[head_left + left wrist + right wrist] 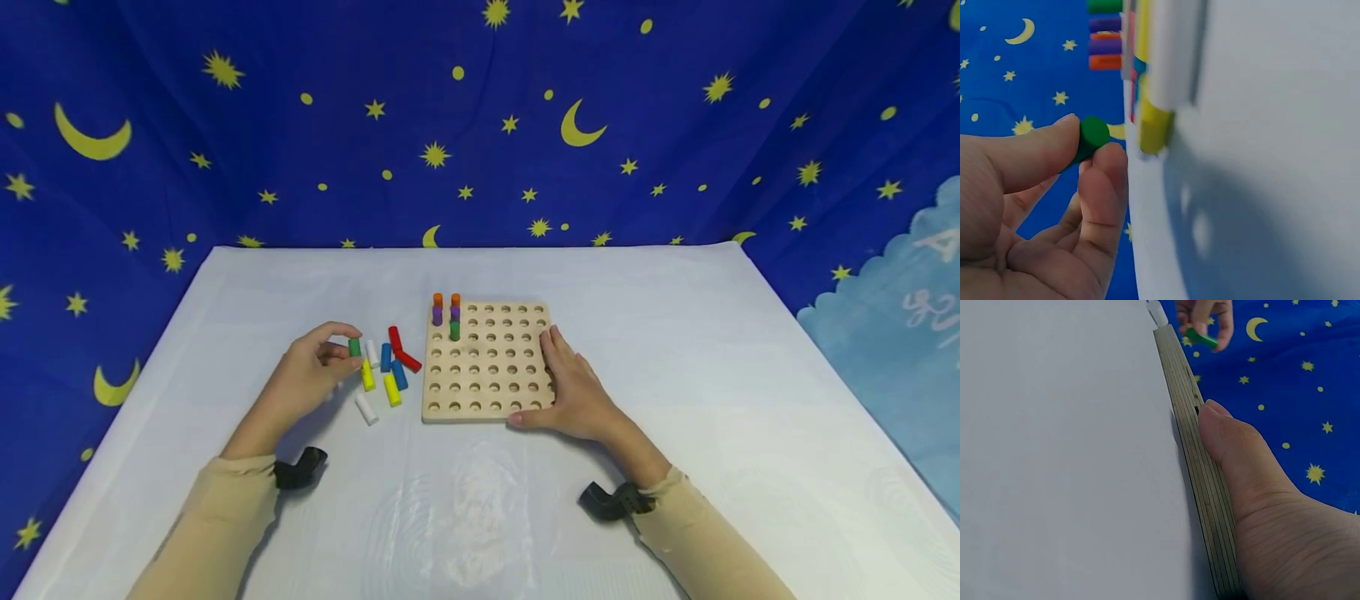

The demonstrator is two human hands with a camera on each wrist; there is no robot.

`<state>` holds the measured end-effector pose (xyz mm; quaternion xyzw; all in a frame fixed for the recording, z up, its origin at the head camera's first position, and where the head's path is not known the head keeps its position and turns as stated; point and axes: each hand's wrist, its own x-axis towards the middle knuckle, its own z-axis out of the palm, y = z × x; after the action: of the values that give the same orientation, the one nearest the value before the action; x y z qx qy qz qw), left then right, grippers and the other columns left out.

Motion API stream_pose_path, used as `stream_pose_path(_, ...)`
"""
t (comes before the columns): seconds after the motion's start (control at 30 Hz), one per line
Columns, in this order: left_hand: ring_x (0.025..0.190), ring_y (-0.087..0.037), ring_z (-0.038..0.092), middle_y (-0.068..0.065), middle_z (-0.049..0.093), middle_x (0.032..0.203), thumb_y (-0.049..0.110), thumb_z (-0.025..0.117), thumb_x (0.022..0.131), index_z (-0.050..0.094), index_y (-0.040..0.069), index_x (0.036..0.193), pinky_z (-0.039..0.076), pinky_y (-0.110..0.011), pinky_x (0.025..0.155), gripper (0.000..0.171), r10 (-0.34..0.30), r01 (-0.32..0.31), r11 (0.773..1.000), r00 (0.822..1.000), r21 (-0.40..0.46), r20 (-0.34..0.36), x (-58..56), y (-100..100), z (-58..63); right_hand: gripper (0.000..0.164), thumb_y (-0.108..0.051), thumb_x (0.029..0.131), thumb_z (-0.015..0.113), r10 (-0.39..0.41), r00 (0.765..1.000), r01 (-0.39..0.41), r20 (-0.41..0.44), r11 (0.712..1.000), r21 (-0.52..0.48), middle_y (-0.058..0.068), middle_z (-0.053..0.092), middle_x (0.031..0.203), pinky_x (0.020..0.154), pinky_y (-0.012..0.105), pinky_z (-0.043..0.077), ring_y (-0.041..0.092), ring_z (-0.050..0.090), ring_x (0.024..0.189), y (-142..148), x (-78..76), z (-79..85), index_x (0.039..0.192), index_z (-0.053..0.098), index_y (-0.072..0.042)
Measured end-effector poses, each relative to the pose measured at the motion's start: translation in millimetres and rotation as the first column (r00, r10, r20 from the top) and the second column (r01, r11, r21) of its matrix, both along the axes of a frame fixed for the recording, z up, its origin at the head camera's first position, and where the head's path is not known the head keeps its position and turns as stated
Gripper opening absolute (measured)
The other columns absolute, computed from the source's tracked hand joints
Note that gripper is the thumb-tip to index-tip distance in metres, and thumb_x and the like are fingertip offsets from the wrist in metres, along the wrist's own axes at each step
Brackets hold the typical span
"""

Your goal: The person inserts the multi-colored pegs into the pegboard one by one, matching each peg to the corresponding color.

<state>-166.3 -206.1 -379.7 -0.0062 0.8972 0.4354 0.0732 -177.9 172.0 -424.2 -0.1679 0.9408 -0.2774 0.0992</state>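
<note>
Between thumb and fingertips my left hand (303, 375) pinches a green peg (1094, 132), which is held above the table at the left of the loose pegs. A square wooden pegboard (483, 362) lies to the right with rows of round holes. My right hand (581, 400) rests on its near right corner, thumb along the front edge (1194, 469) and fingers extended along the right side. In the board's far left corner stand two orange pegs (456, 298), two purple pegs (437, 316) and one green peg (454, 332).
Loose pegs lie between my left hand and the board: red (395, 337), blue (400, 375), yellow (393, 390) and white (367, 409). A white cloth (465, 517) covers the table. Behind hangs a blue curtain (360, 150) with yellow stars and moons.
</note>
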Motion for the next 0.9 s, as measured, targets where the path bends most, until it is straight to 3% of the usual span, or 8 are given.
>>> stream_pose_path(0.17, 0.098, -0.027, 0.061, -0.016, 0.064, 0.116, 0.021, 0.066, 0.096, 0.056, 0.013, 0.136, 0.050, -0.031, 0.075, 0.042, 0.024, -0.026, 0.995, 1.000, 0.099, 0.017, -6.3, 11.7, 5.5, 0.141, -0.075, 0.063, 0.078, 0.002, 1.000, -0.002, -0.005, 1.000, -0.002, 0.007, -0.010, 0.167, 0.124, 0.052, 0.001, 0.025, -0.004, 0.156, 0.4, -0.1, -1.1, 0.159, -0.005, -0.013)
stream_pose_path(0.33, 0.104, -0.025, 0.063, -0.013, 0.066, 0.119, 0.023, 0.069, 0.094, 0.059, 0.016, 0.135, 0.052, -0.033, 0.084, 0.042, 0.038, -0.043, 0.986, 0.999, 0.159, 0.036, -16.6, 24.4, 2.7, 0.141, -0.074, 0.063, 0.078, 0.003, 1.000, -0.003, -0.011, 1.000, -0.002, 0.008, -0.010, 0.167, 0.124, 0.052, 0.002, 0.025, -0.004, 0.156, 0.9, -0.4, -1.7, 0.159, -0.005, -0.013)
stream_pose_path(0.57, 0.102, -0.025, 0.064, -0.011, 0.067, 0.113, 0.021, 0.070, 0.093, 0.060, 0.017, 0.131, 0.051, -0.035, 0.086, 0.039, 0.033, -0.036, 0.988, 0.999, 0.152, 0.025, -33.1, 45.6, -1.2, 0.141, -0.074, 0.063, 0.078, 0.004, 1.000, -0.004, -0.018, 1.000, 0.003, 0.009, -0.009, 0.168, 0.124, 0.052, 0.002, 0.026, -0.003, 0.156, 1.2, -0.5, -2.4, 0.159, -0.005, -0.013)
stream_pose_path(0.9, 0.088, -0.023, 0.067, -0.009, 0.071, 0.104, 0.018, 0.074, 0.091, 0.065, 0.016, 0.121, 0.053, -0.031, 0.072, 0.032, -0.007, 0.010, 0.993, 1.000, 0.118, -0.026, -51.2, 74.8, -6.3, 0.142, -0.074, 0.063, 0.079, 0.000, 1.000, 0.000, -0.016, 1.000, 0.003, 0.009, -0.009, 0.168, 0.124, 0.051, 0.002, 0.026, -0.003, 0.156, 1.1, -0.8, -2.4, 0.159, -0.005, -0.014)
